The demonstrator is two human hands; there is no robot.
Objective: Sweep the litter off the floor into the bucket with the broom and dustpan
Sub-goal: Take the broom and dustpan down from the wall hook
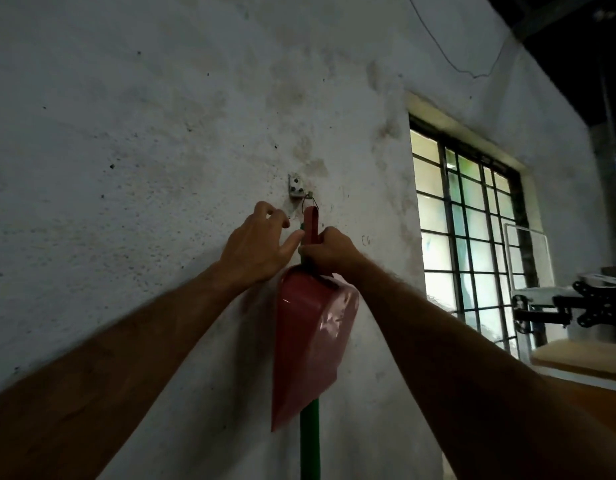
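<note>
- Up against the wall (161, 133), both my hands are raised at a little metal hook bracket (296, 188) just above my fingers.
- My right hand (329, 252) is wrapped tight round the red dustpan (311, 341) handle, right where it meets the green broom (310, 441) stick behind it. Can't tell if I've got the stick in that grip too.
- The dustpan hangs straight down below my right hand, scoop end lowest, handle tip up by the wire loop (310, 203) on the hook.
- The broom stick runs down from under my right fist, behind the pan, and out the bottom of the shot. The bristle end isn't visible.
- My left hand (261, 244) is just left of the handle, thumb stretched out toward it, fingers loosely bent near the bracket and not gripping anything.
- Off past my right arm there's a barred window (472, 237) and a wooden shelf (576, 362) with some black gear on it.
</note>
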